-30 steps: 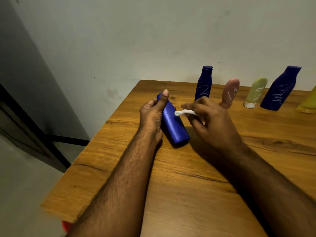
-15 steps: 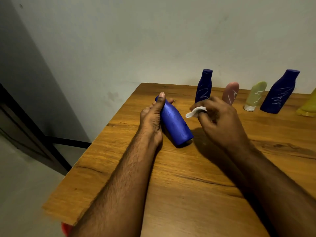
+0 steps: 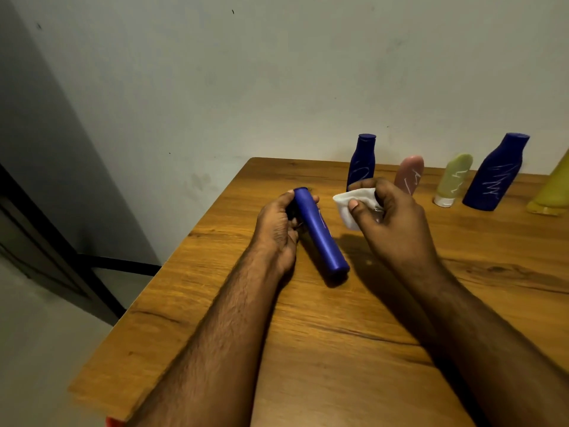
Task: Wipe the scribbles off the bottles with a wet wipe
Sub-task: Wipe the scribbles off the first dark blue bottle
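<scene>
My left hand point(image 3: 277, 229) grips the blue bottle point(image 3: 317, 232) lying on the tabletop point(image 3: 308, 334), long axis running from cap, far-left, to base, near-right. My right hand point(image 3: 391, 217) pinches the wet wipe point(image 3: 351, 208) just right of the bottle's upper half, not touching it. Faint marks show on that facing side; the right hand is nearer.

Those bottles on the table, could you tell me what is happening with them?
A person is cleaning scribbles off bottles. The left hand grips a blue bottle lying on the wooden table, while the right hand holds a white wet wipe just beside it. Scribbled bottles stand by the wall.
</scene>
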